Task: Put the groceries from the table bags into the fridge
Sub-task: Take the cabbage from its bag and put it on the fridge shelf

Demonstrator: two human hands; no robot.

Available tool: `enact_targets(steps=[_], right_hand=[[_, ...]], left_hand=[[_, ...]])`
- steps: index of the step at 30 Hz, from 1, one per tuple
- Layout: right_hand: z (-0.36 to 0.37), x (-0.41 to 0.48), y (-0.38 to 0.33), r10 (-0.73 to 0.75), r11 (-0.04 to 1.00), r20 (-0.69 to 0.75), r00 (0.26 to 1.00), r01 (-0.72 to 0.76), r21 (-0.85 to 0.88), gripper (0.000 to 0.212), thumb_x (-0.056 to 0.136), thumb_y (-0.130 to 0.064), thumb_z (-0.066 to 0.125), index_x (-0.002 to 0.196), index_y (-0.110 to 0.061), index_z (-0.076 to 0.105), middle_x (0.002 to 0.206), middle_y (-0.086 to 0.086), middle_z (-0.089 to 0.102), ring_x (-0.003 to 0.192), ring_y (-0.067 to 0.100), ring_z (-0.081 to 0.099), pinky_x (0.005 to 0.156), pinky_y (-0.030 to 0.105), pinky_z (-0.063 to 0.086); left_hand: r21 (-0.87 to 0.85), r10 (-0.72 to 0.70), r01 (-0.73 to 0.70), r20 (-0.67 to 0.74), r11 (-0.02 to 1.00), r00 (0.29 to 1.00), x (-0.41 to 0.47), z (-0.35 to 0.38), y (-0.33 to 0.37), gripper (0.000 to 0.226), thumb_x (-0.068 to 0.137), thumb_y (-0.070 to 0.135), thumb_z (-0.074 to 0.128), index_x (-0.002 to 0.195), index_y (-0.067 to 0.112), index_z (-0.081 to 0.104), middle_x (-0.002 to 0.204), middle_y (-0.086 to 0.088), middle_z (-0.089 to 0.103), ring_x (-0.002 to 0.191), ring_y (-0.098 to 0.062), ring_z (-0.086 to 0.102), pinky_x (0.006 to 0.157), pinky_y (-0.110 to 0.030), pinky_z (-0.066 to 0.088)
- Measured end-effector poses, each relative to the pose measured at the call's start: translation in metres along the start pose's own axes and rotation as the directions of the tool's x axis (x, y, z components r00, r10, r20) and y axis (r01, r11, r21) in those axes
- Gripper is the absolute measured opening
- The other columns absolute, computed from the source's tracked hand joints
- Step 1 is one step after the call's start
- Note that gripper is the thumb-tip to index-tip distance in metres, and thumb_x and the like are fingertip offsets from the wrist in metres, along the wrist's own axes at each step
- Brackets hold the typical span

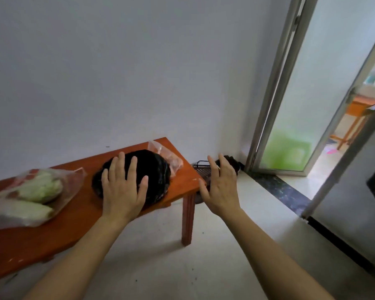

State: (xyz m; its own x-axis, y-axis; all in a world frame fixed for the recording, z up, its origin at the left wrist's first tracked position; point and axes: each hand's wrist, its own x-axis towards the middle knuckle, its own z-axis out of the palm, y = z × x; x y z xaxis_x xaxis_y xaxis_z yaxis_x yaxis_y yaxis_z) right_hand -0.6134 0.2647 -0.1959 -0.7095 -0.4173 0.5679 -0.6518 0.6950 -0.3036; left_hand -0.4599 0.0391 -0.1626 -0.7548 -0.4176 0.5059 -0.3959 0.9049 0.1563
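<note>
An orange wooden table (pixel 30 239) stands against the wall on the left. On it lie a clear bag of pale green cabbages (pixel 28 198), a black plastic bag (pixel 154 169) and, behind that, a small clear bag with something pinkish (pixel 171 158). My left hand (pixel 122 189) is spread open, palm down, over the near side of the black bag. My right hand (pixel 221 187) is open too, hovering beside the table's right end, holding nothing. A grey appliance side, perhaps the fridge (pixel 359 213), rises at the far right.
A dark wire basket (pixel 201 168) and a dark bundle sit on the floor in the corner behind the table. A frosted glass door (pixel 307 100) stands open to the right, with a dark threshold strip (pixel 279 189). Pale floor tiles lie in front.
</note>
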Motion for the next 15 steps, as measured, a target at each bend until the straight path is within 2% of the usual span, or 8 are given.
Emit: enact_targets(steps=[3,7,11,15], right_hand=[[0.046,0.033,-0.004,0.01,1.0,0.034,0.999,-0.011,0.022,0.072,0.094,-0.046,0.054,0.153,-0.018,0.024,0.157,0.018,0.028,0.144,0.034,0.03,0.119,0.051,0.028],[0.097,0.094,-0.004,0.082,0.995,0.103,0.991,-0.087,0.054,0.07,0.096,-0.053,0.039,0.154,-0.014,0.029,0.155,0.021,0.033,0.143,0.035,0.032,0.116,0.05,0.031],[0.134,0.157,0.002,0.105,0.99,0.129,0.986,-0.116,0.086,0.064,0.099,-0.044,0.048,0.151,-0.009,0.037,0.153,0.024,0.038,0.142,0.039,0.036,0.114,0.051,0.034],[0.162,0.194,0.006,0.137,0.988,0.159,0.978,-0.147,0.052,0.062,0.099,-0.042,0.05,0.15,-0.01,0.036,0.153,0.021,0.038,0.142,0.036,0.034,0.114,0.049,0.034]], left_hand=[[0.046,-0.012,0.009,0.066,0.999,0.998,0.031,0.025,-0.026,0.066,0.1,0.053,0.025,0.153,0.013,0.032,0.162,-0.018,0.02,0.148,-0.036,0.021,0.117,-0.057,0.019],[0.117,0.002,-0.021,0.16,0.993,0.987,0.09,0.05,-0.058,0.07,0.098,0.056,0.017,0.154,0.015,0.03,0.163,-0.016,0.017,0.15,-0.034,0.017,0.118,-0.055,0.018],[0.171,0.055,-0.092,0.209,0.981,0.976,0.159,0.07,-0.085,0.072,0.097,0.058,0.012,0.155,0.017,0.027,0.165,-0.014,0.014,0.151,-0.03,0.014,0.121,-0.052,0.016],[0.178,0.018,-0.063,0.241,0.982,0.97,0.204,0.098,-0.103,0.072,0.097,0.058,0.012,0.156,0.018,0.025,0.165,-0.014,0.014,0.151,-0.031,0.015,0.12,-0.052,0.018]])
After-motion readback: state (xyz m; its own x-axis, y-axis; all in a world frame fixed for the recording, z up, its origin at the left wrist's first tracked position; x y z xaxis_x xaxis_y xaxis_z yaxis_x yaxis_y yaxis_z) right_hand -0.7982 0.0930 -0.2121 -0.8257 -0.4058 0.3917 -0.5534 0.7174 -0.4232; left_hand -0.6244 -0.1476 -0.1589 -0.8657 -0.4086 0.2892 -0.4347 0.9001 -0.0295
